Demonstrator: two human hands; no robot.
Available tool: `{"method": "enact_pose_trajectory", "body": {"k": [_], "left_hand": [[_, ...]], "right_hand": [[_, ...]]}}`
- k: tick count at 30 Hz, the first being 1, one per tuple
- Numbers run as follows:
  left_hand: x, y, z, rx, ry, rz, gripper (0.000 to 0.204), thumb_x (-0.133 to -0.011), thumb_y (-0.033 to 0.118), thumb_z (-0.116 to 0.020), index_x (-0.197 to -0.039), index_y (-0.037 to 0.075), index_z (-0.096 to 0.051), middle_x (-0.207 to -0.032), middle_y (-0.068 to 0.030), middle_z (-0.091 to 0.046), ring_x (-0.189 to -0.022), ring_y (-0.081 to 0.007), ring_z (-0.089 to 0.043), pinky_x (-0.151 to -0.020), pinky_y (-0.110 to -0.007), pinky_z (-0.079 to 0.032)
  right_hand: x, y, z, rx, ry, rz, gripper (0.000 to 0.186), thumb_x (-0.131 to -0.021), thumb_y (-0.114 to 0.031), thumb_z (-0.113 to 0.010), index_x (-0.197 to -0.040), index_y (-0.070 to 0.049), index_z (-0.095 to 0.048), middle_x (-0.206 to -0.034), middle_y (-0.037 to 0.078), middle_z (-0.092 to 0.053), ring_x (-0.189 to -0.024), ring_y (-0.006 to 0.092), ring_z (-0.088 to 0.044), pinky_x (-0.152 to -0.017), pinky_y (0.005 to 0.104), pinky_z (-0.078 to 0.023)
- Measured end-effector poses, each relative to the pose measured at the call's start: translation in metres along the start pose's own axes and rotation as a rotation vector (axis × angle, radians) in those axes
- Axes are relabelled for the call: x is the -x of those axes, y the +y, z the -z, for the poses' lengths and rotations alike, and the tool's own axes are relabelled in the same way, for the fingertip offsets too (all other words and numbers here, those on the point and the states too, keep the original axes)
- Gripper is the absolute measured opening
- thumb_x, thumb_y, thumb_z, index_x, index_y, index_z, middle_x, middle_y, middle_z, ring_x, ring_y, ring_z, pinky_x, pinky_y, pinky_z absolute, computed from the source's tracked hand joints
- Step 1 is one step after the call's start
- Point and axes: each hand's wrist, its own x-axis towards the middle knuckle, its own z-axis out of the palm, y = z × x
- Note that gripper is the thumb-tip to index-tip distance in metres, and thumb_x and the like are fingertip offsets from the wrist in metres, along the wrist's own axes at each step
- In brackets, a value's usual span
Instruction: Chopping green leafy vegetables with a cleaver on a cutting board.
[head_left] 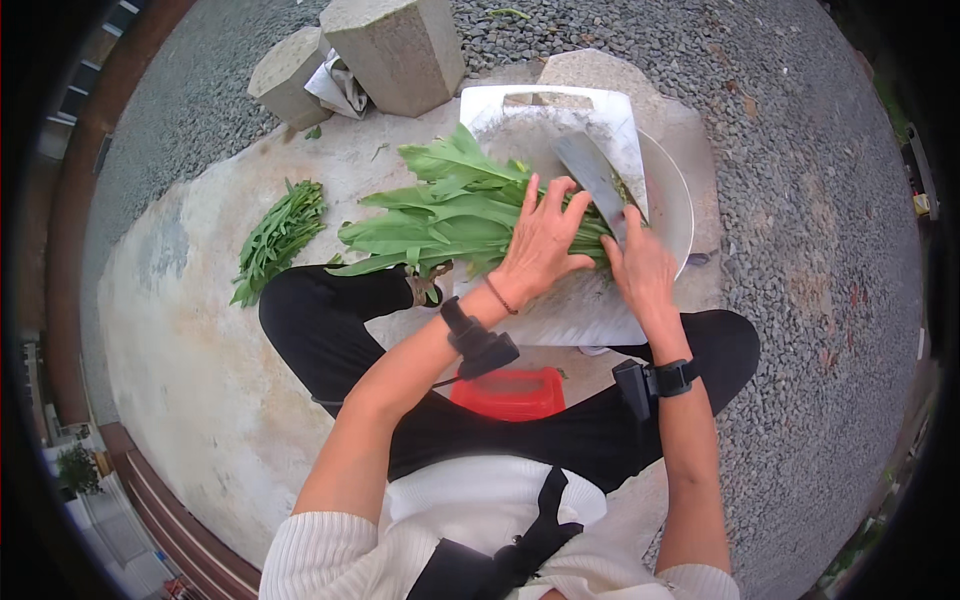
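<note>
Knife (592, 175) in the right hand (645, 268), grip clenched, blade near the right edge of the white board (590, 325); left hand (543, 238), fingers spread, tops leafy greens (440, 222) overhanging the left edge!

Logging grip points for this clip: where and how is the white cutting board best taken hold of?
Probably by the far rim of the white cutting board, from the far side, fingers through the long slot there; leafy greens and the left hand lie over its middle.
</note>
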Motion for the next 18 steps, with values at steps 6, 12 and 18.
{"method": "enact_pose_trajectory", "body": {"k": [6, 12, 18], "left_hand": [[0.054, 0.002, 0.113, 0.119, 0.270, 0.212, 0.021, -0.071, 0.006, -0.076, -0.080, 0.001, -0.058, -0.067, -0.0060, -0.056, -0.058, -0.0180, -0.054, -0.056, -0.031, -0.045], [0.140, -0.013, 0.107, 0.518, 0.097, 1.067, 0.018, -0.082, 0.010, -0.069, -0.086, -0.002, -0.057, -0.068, -0.0032, -0.057, -0.055, -0.0083, -0.055, -0.048, -0.022, -0.046], [0.134, -0.036, 0.094, 0.560, 0.340, 0.991, 0.016, -0.083, 0.010, -0.069, -0.091, -0.002, -0.062, -0.071, -0.0043, -0.061, -0.053, -0.0096, -0.058, -0.049, -0.021, -0.048]], "right_hand": [[0.003, 0.005, -0.006, 0.026, 0.017, -0.047, 0.048, -0.087, -0.031, -0.061, -0.125, -0.011, -0.040, -0.083, 0.023, -0.061, -0.070, 0.0434, -0.063, -0.060, 0.0511, -0.049], [0.004, -0.005, -0.005, 0.056, 0.018, -0.050, 0.044, -0.088, -0.031, -0.060, -0.122, -0.011, -0.040, -0.082, 0.023, -0.060, -0.069, 0.0425, -0.062, -0.060, 0.0522, -0.049], [0.004, -0.006, -0.009, 0.067, -0.002, -0.069, 0.045, -0.088, -0.031, -0.059, -0.124, -0.012, -0.040, -0.082, 0.023, -0.060, -0.070, 0.0427, -0.063, -0.061, 0.0517, -0.049]]}}
